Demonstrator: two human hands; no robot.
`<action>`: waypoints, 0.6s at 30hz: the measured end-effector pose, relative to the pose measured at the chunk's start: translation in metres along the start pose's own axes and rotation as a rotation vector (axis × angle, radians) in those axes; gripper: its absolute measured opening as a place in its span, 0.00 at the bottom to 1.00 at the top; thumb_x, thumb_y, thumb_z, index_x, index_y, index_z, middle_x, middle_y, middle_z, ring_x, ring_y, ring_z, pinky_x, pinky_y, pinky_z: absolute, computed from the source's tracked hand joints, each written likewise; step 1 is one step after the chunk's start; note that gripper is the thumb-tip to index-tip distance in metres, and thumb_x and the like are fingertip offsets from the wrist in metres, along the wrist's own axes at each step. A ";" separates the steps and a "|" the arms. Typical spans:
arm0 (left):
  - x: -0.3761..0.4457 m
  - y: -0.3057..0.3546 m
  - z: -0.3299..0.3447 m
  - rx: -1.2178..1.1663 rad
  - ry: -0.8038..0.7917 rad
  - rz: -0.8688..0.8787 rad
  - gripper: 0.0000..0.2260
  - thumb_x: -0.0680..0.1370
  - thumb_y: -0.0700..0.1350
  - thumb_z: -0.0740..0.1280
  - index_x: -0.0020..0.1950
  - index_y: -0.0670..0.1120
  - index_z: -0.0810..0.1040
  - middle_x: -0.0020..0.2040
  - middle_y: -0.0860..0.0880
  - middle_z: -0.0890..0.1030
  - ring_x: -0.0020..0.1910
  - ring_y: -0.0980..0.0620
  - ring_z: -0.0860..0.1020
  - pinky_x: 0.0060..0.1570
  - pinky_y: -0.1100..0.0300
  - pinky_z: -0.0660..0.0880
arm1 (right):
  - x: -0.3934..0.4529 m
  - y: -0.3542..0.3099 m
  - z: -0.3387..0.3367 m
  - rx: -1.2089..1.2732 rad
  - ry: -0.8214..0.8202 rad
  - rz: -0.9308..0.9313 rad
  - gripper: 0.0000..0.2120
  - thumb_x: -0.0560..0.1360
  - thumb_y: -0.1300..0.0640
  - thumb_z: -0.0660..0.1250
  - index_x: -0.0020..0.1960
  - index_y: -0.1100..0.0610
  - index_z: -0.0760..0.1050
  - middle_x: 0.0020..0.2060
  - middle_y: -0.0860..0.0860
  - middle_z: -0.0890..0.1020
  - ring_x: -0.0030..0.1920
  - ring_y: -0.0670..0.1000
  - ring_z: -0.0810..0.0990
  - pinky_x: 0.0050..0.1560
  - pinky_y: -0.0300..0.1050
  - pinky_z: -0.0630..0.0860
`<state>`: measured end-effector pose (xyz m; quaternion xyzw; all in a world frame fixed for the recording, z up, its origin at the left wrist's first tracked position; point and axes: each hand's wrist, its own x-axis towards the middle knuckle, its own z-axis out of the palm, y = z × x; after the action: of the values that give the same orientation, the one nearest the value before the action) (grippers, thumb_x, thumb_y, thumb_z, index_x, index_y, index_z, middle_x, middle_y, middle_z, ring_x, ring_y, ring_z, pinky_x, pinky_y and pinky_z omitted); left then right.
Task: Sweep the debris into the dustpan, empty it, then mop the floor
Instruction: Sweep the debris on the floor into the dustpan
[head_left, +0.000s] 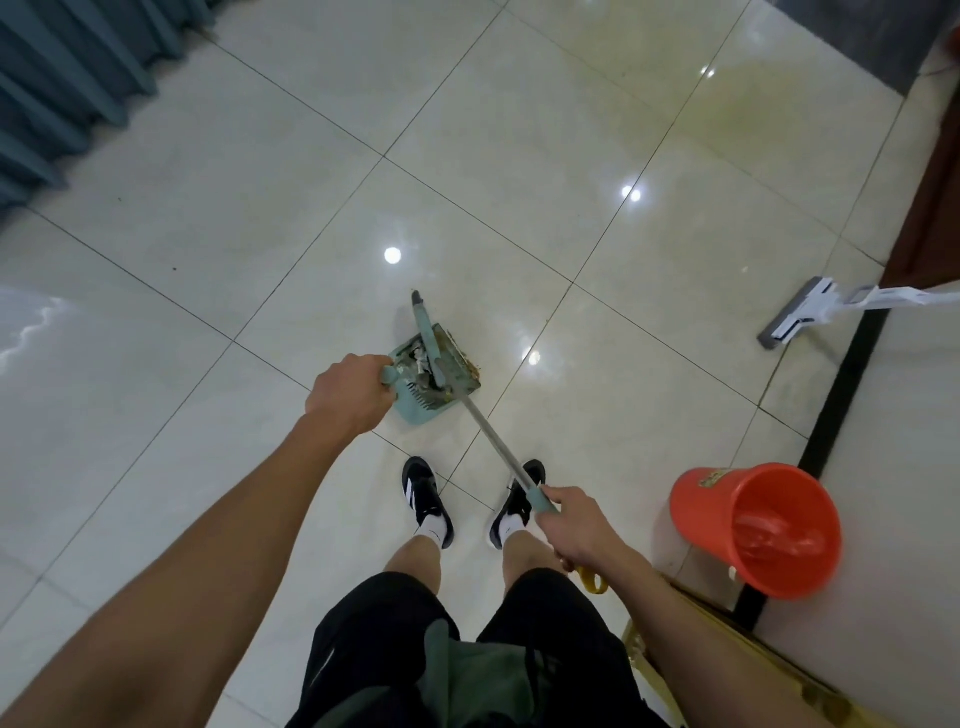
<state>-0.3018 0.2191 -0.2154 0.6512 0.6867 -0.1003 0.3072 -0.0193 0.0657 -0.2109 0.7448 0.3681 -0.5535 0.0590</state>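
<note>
Standing on a glossy cream tiled floor (260, 234) with dark grout lines, the person looks down at a pale green plastic dustpan (415, 410) resting on the tiles just ahead of two black-and-white sneakers (427, 501). The left hand (347, 396) has its fingers wrapped round the upright handle of the dustpan at the pan's left edge. The right hand (576, 525) is closed round the pale green grip of a broom with a grey metal shaft (493, 441), which slants up and left from that hand to the dustpan. The broom's green head (430, 340) lies over the pan's mouth, its bristles partly hidden. Inside the pan sits a small heap of debris (418, 366) (grey and whitish scraps, too blurred to identify), and a thin brownish fringe shows along the pan's right edge.

To the right, well apart from the dustpan, a round orange plastic bucket (758, 530) stands beside a black floor strip (831, 415). Farther up the right side, a flat white-and-grey mop head (795, 317) rests on the floor, its white handle running off the frame edge. Grey-blue pleated curtains (78, 78) hang in the upper left corner. The person wears black shorts (395, 649).
</note>
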 end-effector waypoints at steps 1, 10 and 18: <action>-0.003 -0.001 0.001 -0.004 0.004 0.000 0.05 0.78 0.45 0.65 0.50 0.52 0.80 0.43 0.47 0.80 0.42 0.42 0.79 0.41 0.53 0.77 | -0.002 0.001 -0.002 -0.044 0.015 -0.011 0.21 0.79 0.62 0.59 0.72 0.57 0.73 0.42 0.50 0.78 0.32 0.45 0.72 0.31 0.37 0.71; -0.037 -0.004 0.014 -0.015 0.037 -0.095 0.09 0.79 0.44 0.64 0.56 0.54 0.80 0.43 0.48 0.80 0.41 0.44 0.80 0.40 0.54 0.77 | 0.007 0.010 -0.039 -0.280 0.094 -0.132 0.25 0.79 0.63 0.58 0.76 0.56 0.68 0.57 0.56 0.79 0.41 0.50 0.78 0.31 0.35 0.70; -0.081 -0.017 0.027 -0.049 0.073 -0.250 0.06 0.79 0.45 0.64 0.50 0.55 0.79 0.40 0.49 0.79 0.38 0.46 0.79 0.39 0.53 0.80 | 0.038 0.014 -0.063 -0.607 0.147 -0.216 0.18 0.79 0.61 0.59 0.69 0.57 0.70 0.48 0.55 0.79 0.42 0.55 0.78 0.42 0.47 0.78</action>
<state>-0.3135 0.1350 -0.1967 0.5559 0.7756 -0.0971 0.2830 0.0431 0.1056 -0.2242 0.6879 0.5964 -0.3662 0.1924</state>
